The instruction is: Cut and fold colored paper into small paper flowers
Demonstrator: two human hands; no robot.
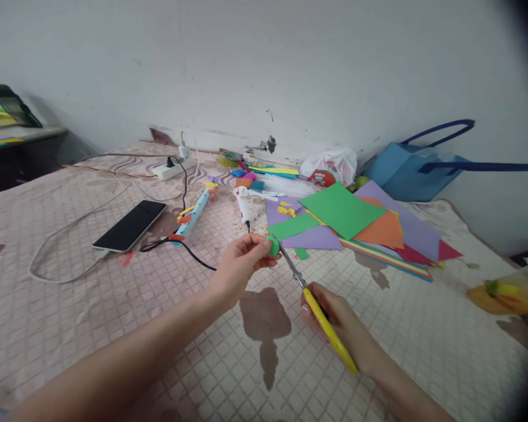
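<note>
My left hand (pixel 242 261) pinches a small green piece of paper (pixel 273 246) over the patterned bed cover. My right hand (pixel 341 325) grips yellow-handled scissors (pixel 310 299), whose blades reach up to the green piece. Just beyond lies a pile of coloured paper sheets (pixel 369 225), with a green sheet on top and a green strip (pixel 293 227) on a purple sheet.
A black phone (pixel 129 225) lies at the left with a white cable. A glue gun (pixel 243 205), a power strip (pixel 172 170), a decorated blue tube (pixel 196 214), a blue bag (pixel 416 167) and a white plastic bag (pixel 330 167) sit near the wall.
</note>
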